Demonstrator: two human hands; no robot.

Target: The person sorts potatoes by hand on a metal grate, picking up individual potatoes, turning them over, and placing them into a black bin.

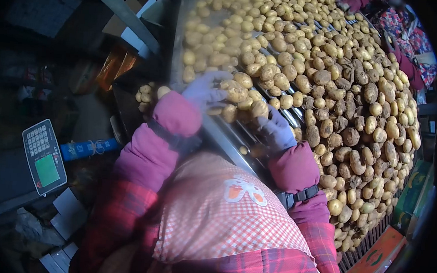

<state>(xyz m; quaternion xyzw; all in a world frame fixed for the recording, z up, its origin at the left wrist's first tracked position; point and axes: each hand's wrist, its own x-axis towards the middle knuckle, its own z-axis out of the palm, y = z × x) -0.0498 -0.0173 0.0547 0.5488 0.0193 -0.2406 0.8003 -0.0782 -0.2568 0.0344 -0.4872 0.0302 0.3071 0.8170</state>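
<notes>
My left hand (pixel 205 90), in a pale lavender glove, has its fingers spread and stretched against the side of a large potato (pixel 235 92) at the near edge of the sorting table. Across from it, my right hand (pixel 278 130), gloved the same way, has bent fingers against another potato (pixel 259 109); its thumb is hard to make out. Several yellow potatoes lie between the two hands. Under them show the metal rollers (pixel 244 133) of the table, with a small potato (pixel 243 150) low down by the metal edge.
A deep heap of potatoes (pixel 368 162), some caked with soil, covers the table to the right. Another person's sleeve (pixel 408 68) and hand show at the far right. On the left stand a scale display (pixel 45 156) and open cartons (pixel 130 21). An orange box (pixel 374 261) lies lower right.
</notes>
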